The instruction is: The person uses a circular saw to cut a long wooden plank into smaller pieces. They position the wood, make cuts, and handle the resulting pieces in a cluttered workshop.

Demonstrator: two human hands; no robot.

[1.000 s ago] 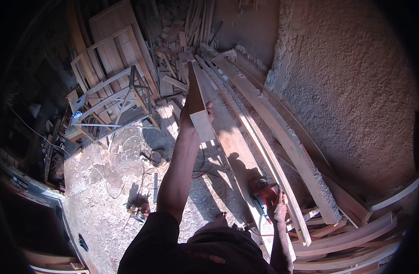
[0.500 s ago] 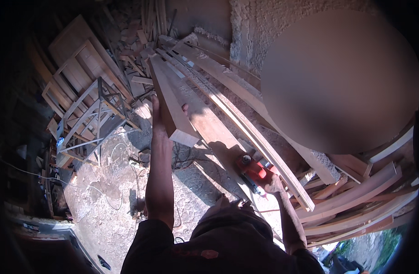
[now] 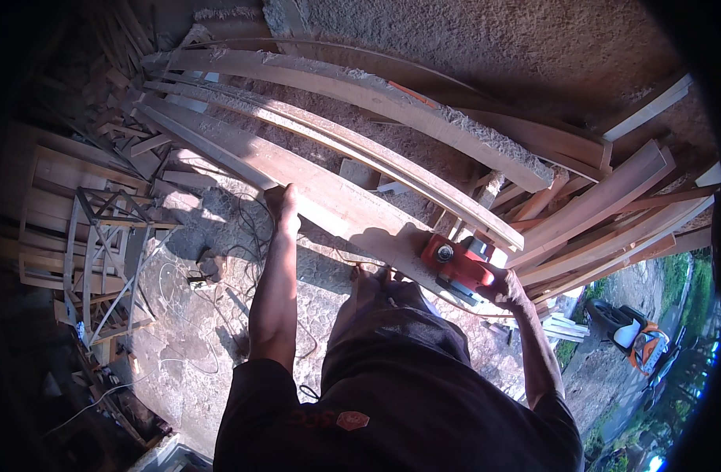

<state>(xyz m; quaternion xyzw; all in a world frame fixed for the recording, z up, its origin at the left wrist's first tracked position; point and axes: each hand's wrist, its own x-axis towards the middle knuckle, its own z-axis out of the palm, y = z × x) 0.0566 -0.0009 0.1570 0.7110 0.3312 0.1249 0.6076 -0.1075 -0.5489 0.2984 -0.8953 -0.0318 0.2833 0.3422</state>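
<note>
My right hand [image 3: 508, 289] is closed around the handle of a red electric hand planer [image 3: 459, 263]. The planer sits over the near right end of a long, wide wooden board [image 3: 353, 200], which slants away to the far left. At the board's near side, my left hand [image 3: 284, 206] is closed on the edge of a wooden plank [image 3: 211, 147]. Its thumb side faces up, and some of the fingers are hidden. My left arm is stretched forward, while the right one is bent outward.
Narrow boards [image 3: 376, 161] and a thick beam [image 3: 345, 86] run alongside. Curved timbers [image 3: 596, 200] are piled on the right. A wooden frame [image 3: 109, 244] stands left, with loose cables [image 3: 254, 228] across the floor. A motorcycle [image 3: 640, 338] is outside.
The plank in my left hand has come down from a raised, tilted position toward the wide board. The planer stays in my right hand. My view has swung to the right.
</note>
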